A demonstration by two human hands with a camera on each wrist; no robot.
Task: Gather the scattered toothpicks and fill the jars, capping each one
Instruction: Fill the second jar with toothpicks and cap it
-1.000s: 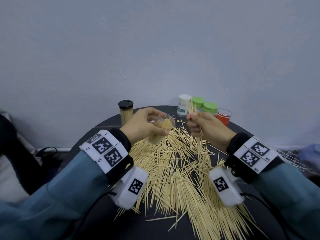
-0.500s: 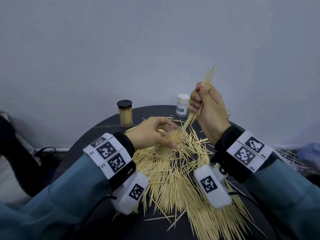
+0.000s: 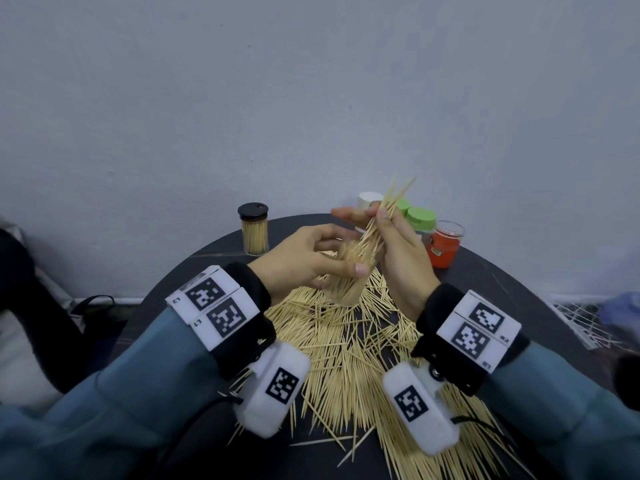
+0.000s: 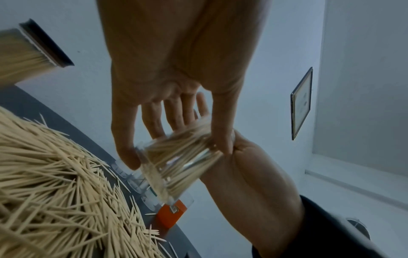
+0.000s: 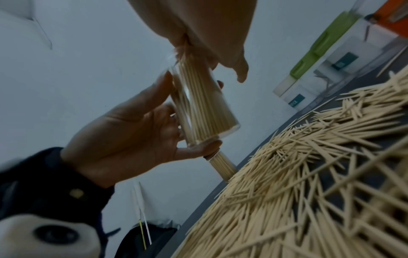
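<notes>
My left hand (image 3: 322,261) grips a clear jar (image 3: 346,289) tilted above the table, thumb on the near side and fingers behind it; the jar (image 4: 176,160) is largely full of toothpicks. My right hand (image 3: 391,230) pinches a bundle of toothpicks (image 3: 394,199) whose lower ends sit in the jar's mouth and whose tips fan up and to the right. From the right wrist the jar (image 5: 203,104) shows packed sticks beneath the right hand (image 5: 209,26). A wide pile of loose toothpicks (image 3: 346,358) covers the dark round table (image 3: 519,289).
A filled jar with a black cap (image 3: 254,233) stands at the back left. Behind my hands stand a white-capped jar (image 3: 369,199), green-capped jars (image 3: 420,218) and an uncapped red jar (image 3: 445,244). The wall lies just behind the table.
My right hand lifted a bundle off the pile, raised it high, then lowered it so the ends entered the jar. The left hand kept hold of the jar and tilted it toward the bundle.
</notes>
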